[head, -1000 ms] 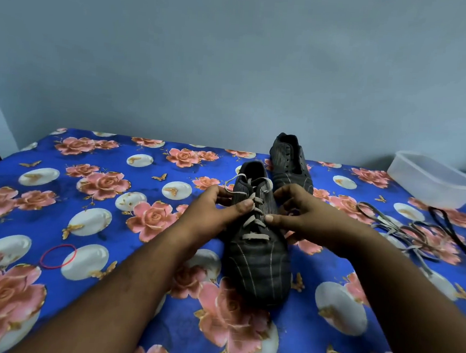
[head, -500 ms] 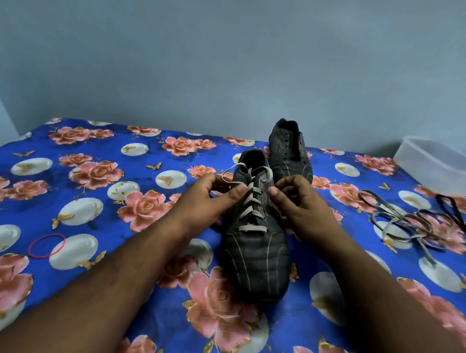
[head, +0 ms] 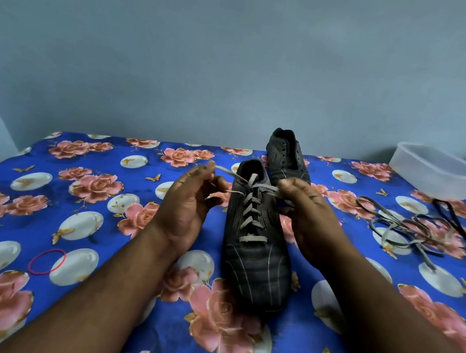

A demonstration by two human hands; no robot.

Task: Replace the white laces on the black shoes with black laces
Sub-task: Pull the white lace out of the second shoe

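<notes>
Near shoe (head: pixel 257 249) lies on the flowered bed sheet (head: pixel 93 183), long axis near-to-far, toe toward the viewer, collar far. White lace (head: pixel 250 213) is threaded through all eyelets; both free ends leave the top pair. Left hand (head: pixel 188 200) pinches the left end, drawn out left; right hand (head: pixel 304 206) pinches the right end, just right of the collar. Each grip sits clamped on lace, beside the far end. Judgement: unthreading must start at the top eyelets and work nearward. Far shoe (head: pixel 284 155) has bare eyelets.
</notes>
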